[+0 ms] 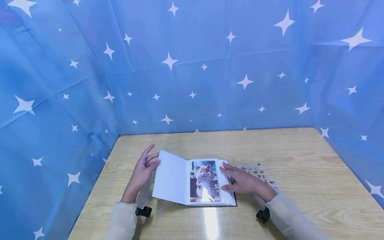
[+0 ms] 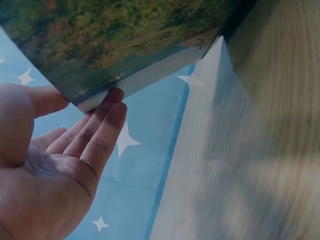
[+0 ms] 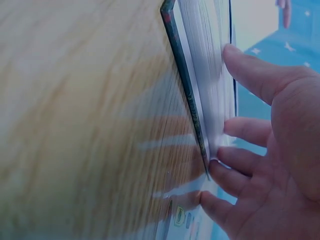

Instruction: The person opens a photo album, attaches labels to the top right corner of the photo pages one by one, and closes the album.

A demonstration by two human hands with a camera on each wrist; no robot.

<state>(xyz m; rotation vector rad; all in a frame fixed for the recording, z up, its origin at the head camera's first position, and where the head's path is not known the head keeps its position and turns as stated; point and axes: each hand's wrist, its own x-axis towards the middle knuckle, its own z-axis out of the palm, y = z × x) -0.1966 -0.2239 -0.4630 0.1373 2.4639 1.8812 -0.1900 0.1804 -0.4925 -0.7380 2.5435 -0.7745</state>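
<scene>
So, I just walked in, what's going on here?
A person has an album open on the table. Their left hand holds the raised cover by its edge, while the right hand touches the edges of the pages. A hamster picture is showing. To the right lies a sheet of small designs, partly hidden.

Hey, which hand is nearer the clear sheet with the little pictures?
Right. The right hand is at the page edges of the album, beside the clear sheet. The left hand is across the album, pinching its raised cover, farther from the sheet.
</scene>
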